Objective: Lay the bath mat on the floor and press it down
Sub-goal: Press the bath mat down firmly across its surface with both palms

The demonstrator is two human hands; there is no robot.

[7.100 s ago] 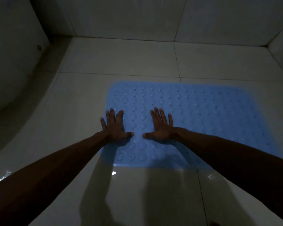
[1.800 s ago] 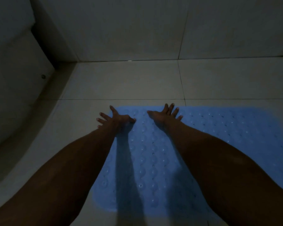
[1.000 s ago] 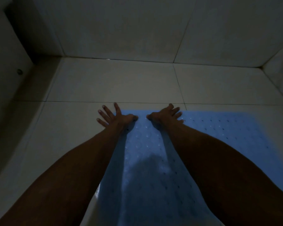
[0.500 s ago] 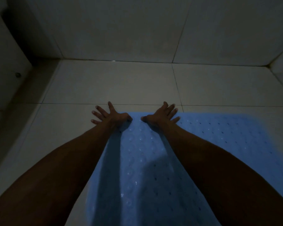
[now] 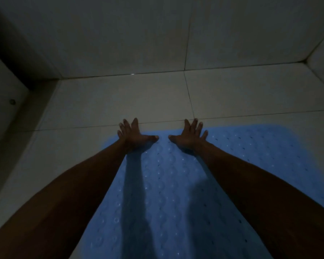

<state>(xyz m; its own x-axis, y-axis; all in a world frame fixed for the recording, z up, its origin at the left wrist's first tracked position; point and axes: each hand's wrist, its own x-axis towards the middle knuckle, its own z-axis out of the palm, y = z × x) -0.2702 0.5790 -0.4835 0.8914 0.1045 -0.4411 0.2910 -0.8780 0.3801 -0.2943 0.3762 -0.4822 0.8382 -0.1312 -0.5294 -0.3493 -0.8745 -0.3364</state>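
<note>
Both hands have swung their fingers straight ahead since half a second ago. Left hand [image 5: 132, 136] and right hand [image 5: 190, 136] lie flat, fingers spread, grasping nothing, pressing the far edge of the blue mat [image 5: 176, 193], which lies flat on the tiled floor [image 5: 120, 100], fingertips overhanging onto tile.

blue dimpled bath mat [image 5: 168, 193] lies flat on the tiled floor [image 5: 120, 101].
</note>
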